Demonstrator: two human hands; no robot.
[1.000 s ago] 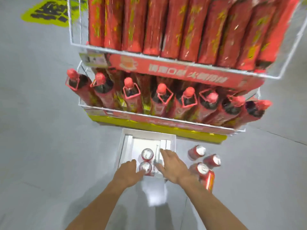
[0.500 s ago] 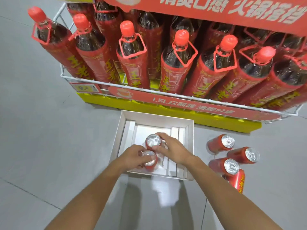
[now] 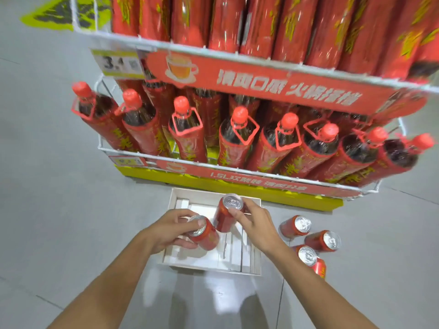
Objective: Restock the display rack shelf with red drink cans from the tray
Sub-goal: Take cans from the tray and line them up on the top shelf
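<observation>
A white cardboard tray (image 3: 177,201) lies on the grey floor in front of the wire display rack (image 3: 237,170). My left hand (image 3: 169,230) grips one red drink can (image 3: 206,236), tilted, above the tray's near half. My right hand (image 3: 257,223) holds a second red can (image 3: 226,213) by its top, lifted over the tray's middle. No other cans show inside the tray. The rack's upper shelf (image 3: 213,47) holds red packs.
Several loose red cans (image 3: 294,227) stand or lie on the floor right of the tray. The rack's lower shelf is packed with large red-capped bottles (image 3: 237,138). A yellow base (image 3: 261,195) runs under it. A yellow floor marking (image 3: 59,15) is at far left.
Both hands closed on the two cans in the tray and lifted them up. My view swung down toward the tray, then back up to take in the upper shelf.
</observation>
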